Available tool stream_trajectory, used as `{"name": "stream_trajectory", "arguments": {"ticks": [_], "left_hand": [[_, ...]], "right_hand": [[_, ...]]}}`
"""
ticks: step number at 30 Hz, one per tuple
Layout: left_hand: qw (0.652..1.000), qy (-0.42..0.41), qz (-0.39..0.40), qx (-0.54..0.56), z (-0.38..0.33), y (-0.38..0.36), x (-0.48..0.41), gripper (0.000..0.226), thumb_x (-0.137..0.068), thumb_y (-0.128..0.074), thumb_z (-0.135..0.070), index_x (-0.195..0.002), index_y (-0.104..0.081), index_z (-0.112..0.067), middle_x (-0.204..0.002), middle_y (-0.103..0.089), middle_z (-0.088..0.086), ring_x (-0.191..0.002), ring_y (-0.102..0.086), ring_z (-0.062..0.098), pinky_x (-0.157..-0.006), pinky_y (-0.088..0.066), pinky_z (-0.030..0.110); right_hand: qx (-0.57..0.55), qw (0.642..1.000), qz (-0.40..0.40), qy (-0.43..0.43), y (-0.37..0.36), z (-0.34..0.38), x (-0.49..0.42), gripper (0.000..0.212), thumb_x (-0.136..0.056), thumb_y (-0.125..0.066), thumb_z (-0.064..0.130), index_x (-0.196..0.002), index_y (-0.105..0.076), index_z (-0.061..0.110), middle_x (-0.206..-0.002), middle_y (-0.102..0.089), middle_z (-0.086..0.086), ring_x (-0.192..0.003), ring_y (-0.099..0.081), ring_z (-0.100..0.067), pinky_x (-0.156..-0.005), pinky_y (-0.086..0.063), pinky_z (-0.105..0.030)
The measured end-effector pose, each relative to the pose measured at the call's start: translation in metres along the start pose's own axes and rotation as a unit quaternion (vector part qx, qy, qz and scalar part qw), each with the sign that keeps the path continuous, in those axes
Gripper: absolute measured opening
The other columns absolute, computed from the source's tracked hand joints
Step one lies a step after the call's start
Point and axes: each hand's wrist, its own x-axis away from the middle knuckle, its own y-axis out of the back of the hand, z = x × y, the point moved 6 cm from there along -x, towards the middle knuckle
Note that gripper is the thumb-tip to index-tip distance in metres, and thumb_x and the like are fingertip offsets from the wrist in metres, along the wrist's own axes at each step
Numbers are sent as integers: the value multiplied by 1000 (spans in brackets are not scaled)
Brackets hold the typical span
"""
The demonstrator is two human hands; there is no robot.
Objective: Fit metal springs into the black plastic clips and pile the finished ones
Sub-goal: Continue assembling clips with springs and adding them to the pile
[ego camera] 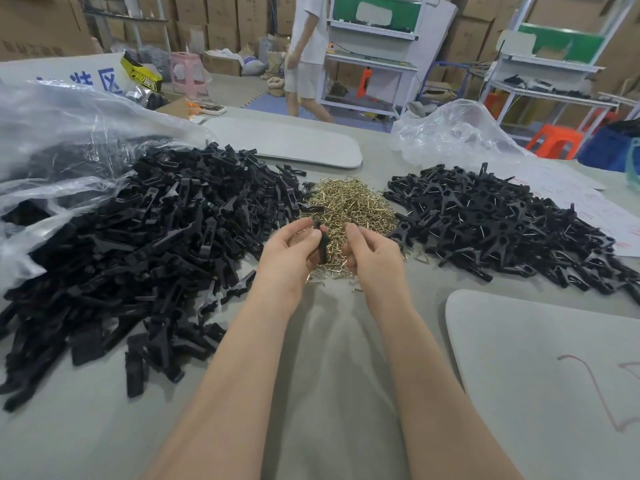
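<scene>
My left hand (289, 252) grips a black plastic clip (321, 239), held upright over the near edge of a heap of brass-coloured metal springs (349, 209). My right hand (370, 252) hovers just right of the clip with its fingers curled; whether it holds a spring is hidden. A large heap of loose black clip parts (145, 251) lies to the left. A pile of assembled clips with springs (505, 226) lies to the right.
A clear plastic bag (59, 140) lies over the left heap, and another bag (457, 133) sits behind the right pile. Grey boards lie at the back (287, 142) and near right (540, 368). A person (306, 57) walks behind the table (332, 368).
</scene>
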Motion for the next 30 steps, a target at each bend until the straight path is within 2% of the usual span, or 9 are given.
{"name": "stream_trajectory", "arguments": {"ticks": [3, 5, 7, 9, 11, 14, 18, 22, 30], "left_hand": [[998, -15, -8, -57, 1, 1, -1, 18, -91, -59, -4, -102, -61, -18, -96, -67, 5, -86, -64, 14, -79, -52, 23], [997, -20, -8, -78, 2, 0, -2, 17, -90, -61, -5, -95, -61, -22, -95, -66, 4, -87, -63, 15, -82, -51, 26], [995, -29, -3, -94, 2, -1, -2, 19, -91, -60, -6, -92, -60, -25, -92, -66, 1, -86, -62, 14, -79, -50, 25], [994, -37, 4, -102, 2, -2, -2, 20, -91, -59, -6, -90, -60, -26, -88, -65, -3, -81, -61, 11, -71, -51, 22], [993, -41, 9, -109, 3, -3, -2, 20, -92, -59, -6, -92, -61, -25, -83, -64, -5, -75, -62, 7, -66, -52, 19], [991, -54, 13, -123, 2, -5, -2, 17, -92, -59, -5, -100, -60, -20, -83, -63, -4, -71, -62, 5, -66, -53, 17], [985, -81, 1, -154, -2, -2, -2, 19, -91, -59, -4, -105, -58, -17, -95, -61, -1, -81, -63, 11, -70, -54, 18], [986, -80, 0, -147, -1, -1, -3, 19, -92, -58, -3, -102, -59, -19, -94, -61, 0, -81, -63, 10, -72, -54, 19], [988, -70, 8, -136, 0, -3, -4, 22, -92, -58, -3, -108, -59, -16, -97, -64, 3, -75, -64, 7, -67, -52, 17]], "right_hand": [[15, 999, 33, -8, -2, 2, -1, 26, -101, -43, 18, -81, -60, 14, -63, -49, 2, -55, -41, -10, -56, -36, -28], [5, 999, 49, -3, -2, 4, 0, 17, -100, -44, 13, -105, -55, 24, -73, -57, 6, -54, -46, -3, -54, -41, -21], [-10, 999, 35, -1, 1, 1, -1, 20, -97, -51, 12, -114, -50, 22, -83, -65, 3, -52, -50, 4, -53, -44, -13], [-42, 999, -9, -4, 6, 0, 0, 12, -92, -60, 11, -101, -54, 14, -91, -69, -9, -54, -58, 2, -56, -48, -13], [-60, 997, -45, 11, 10, 1, 0, 10, -87, -66, 9, -87, -56, 13, -88, -70, -16, -62, -65, -6, -64, -54, -22], [-56, 997, -39, 32, 6, 1, 0, 11, -86, -68, 9, -79, -61, 15, -79, -71, -7, -74, -68, -17, -76, -57, -32], [-28, 998, 20, 45, -3, 2, 1, 18, -89, -63, 8, -81, -66, 23, -78, -71, 9, -76, -66, 0, -72, -51, -15], [-8, 998, 38, 44, -3, 3, 1, 25, -88, -62, 3, -83, -67, 27, -85, -70, 8, -82, -66, -6, -81, -54, -25], [-13, 999, 19, 43, 0, 4, 1, 23, -87, -64, 2, -81, -67, 24, -78, -69, 9, -71, -64, 4, -72, -52, -15]]}}
